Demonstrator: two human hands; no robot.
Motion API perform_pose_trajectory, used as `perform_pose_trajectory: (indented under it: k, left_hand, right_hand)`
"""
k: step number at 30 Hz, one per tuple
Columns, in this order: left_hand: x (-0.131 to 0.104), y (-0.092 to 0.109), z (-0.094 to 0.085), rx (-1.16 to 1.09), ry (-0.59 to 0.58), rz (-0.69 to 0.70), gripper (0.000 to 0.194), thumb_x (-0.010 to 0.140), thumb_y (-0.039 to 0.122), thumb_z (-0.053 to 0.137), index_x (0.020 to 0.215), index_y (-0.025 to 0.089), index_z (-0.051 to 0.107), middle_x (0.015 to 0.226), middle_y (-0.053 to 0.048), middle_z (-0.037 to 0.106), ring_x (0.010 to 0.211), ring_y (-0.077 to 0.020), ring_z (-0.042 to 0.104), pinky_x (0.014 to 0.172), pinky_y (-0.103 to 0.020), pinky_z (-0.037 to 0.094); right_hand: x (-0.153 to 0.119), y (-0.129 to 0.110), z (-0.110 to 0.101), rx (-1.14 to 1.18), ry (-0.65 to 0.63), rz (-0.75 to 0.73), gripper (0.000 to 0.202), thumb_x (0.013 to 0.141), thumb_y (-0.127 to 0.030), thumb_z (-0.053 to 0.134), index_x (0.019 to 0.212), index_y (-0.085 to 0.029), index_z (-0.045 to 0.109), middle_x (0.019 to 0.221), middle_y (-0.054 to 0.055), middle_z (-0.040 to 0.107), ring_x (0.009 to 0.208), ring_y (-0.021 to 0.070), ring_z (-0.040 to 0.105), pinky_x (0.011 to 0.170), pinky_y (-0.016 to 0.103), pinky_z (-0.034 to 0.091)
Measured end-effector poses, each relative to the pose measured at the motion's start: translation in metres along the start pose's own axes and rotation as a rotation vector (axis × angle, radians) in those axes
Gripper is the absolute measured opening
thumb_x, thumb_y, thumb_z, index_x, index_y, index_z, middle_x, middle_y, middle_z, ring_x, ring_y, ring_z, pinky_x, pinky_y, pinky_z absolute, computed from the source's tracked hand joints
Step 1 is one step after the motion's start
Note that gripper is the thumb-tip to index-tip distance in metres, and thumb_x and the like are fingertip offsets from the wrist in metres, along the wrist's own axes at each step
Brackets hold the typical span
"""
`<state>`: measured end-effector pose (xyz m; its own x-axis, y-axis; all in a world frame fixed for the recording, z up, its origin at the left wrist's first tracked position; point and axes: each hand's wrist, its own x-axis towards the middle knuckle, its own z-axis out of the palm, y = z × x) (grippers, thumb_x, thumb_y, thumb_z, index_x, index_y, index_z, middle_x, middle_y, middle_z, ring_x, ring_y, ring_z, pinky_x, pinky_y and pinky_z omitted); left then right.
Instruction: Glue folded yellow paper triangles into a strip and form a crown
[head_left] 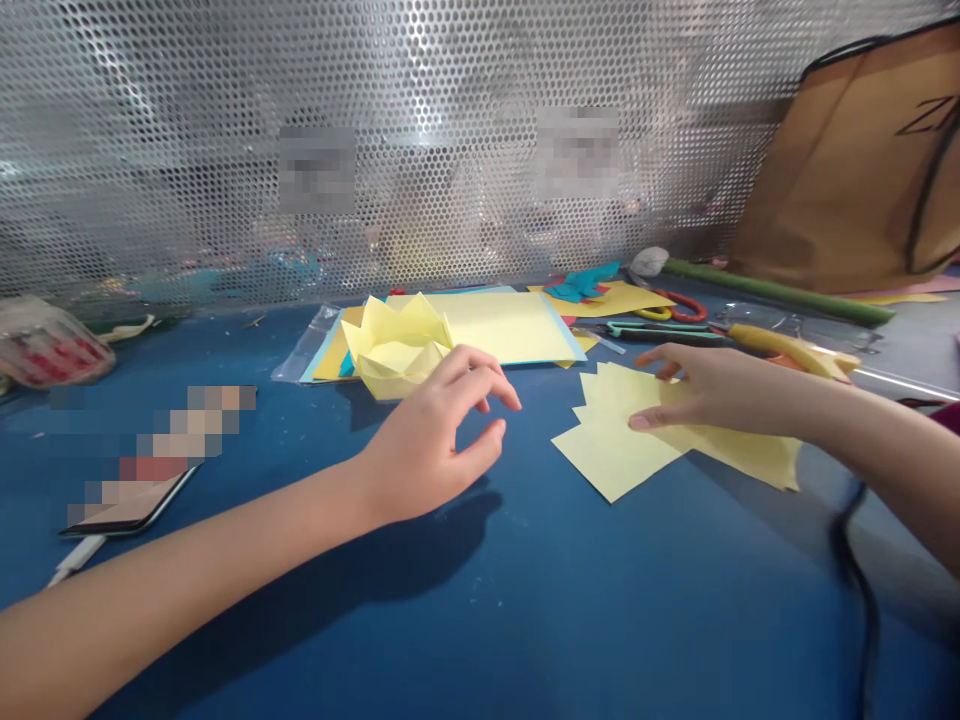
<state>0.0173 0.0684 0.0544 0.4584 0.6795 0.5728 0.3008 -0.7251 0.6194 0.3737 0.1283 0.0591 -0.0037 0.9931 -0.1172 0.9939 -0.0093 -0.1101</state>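
My left hand point(435, 430) hovers over the blue table with fingers curled apart, holding nothing, just in front of a folded yellow paper crown shape point(396, 343). My right hand point(709, 388) lies flat on a fanned pile of small yellow paper squares point(619, 440), fingers pressing on the top sheet. Behind the folded shape lies a stack of yellow and blue paper sheets point(504, 325).
A phone point(127, 508) with a white cable lies at the left. Scissors point(664, 308), a yellow-handled tool point(791, 347), blue paper scraps point(581, 284) and a green rod point(780, 292) lie at the back right. A brown bag point(855, 170) leans on the perforated metal screen point(450, 120). A black cable point(859, 580) runs at the right.
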Motion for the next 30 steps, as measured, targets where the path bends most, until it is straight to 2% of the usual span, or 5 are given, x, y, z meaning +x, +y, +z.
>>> perform_pose_trajectory:
  k: [11, 19, 22, 26, 30]
  left_hand:
    - [-0.017, -0.021, 0.017, -0.033, -0.338, -0.019, 0.019, 0.103, 0.033, 0.065, 0.12, 0.024, 0.066, 0.141, -0.015, 0.062, 0.132, -0.0327, 0.063, 0.116, -0.05, 0.047]
    - [-0.021, -0.028, 0.02, -0.058, -0.39, -0.056, 0.038, 0.105, 0.046, 0.065, 0.136, 0.024, 0.057, 0.155, -0.019, 0.056, 0.148, -0.0354, 0.053, 0.125, -0.055, 0.042]
    - [-0.021, -0.03, 0.02, -0.082, -0.402, -0.042, 0.059, 0.102, 0.055, 0.071, 0.147, 0.022, 0.053, 0.164, -0.021, 0.05, 0.155, -0.0373, 0.047, 0.128, -0.056, 0.038]
    - [-0.018, -0.027, 0.017, -0.092, -0.47, -0.026, 0.102, 0.087, 0.07, 0.084, 0.164, 0.016, 0.042, 0.176, -0.023, 0.037, 0.163, -0.0417, 0.035, 0.133, -0.061, 0.03]
    - [-0.012, -0.02, 0.013, -0.044, -0.592, -0.033, 0.135, 0.075, 0.08, 0.088, 0.171, 0.005, 0.03, 0.179, -0.025, 0.025, 0.167, -0.0435, 0.025, 0.136, -0.066, 0.017]
  right_hand:
    - [-0.004, -0.001, -0.004, 0.068, -0.017, -0.127, 0.078, 0.054, -0.093, 0.069, 0.099, -0.029, 0.068, 0.127, 0.013, 0.073, 0.118, 0.0433, 0.067, 0.1, 0.057, 0.056]
    - [-0.018, -0.017, -0.006, 0.231, -0.182, -0.262, 0.103, 0.059, -0.092, 0.072, 0.144, -0.034, 0.058, 0.134, 0.01, 0.073, 0.112, 0.035, 0.074, 0.091, 0.044, 0.065]
    - [-0.018, -0.017, -0.01, 0.234, -0.157, -0.245, 0.11, 0.065, -0.097, 0.062, 0.159, -0.04, 0.048, 0.159, 0.005, 0.062, 0.139, 0.0369, 0.064, 0.112, 0.045, 0.059]
    - [-0.017, -0.006, -0.004, 0.085, -0.048, -0.017, 0.123, 0.067, -0.104, 0.047, 0.167, -0.033, 0.044, 0.17, 0.013, 0.05, 0.158, 0.051, 0.041, 0.128, 0.069, 0.038]
    - [-0.018, 0.006, 0.007, -0.029, -0.031, 0.006, 0.121, 0.065, -0.098, 0.062, 0.166, -0.034, 0.049, 0.166, 0.013, 0.055, 0.15, 0.0508, 0.052, 0.115, 0.066, 0.053]
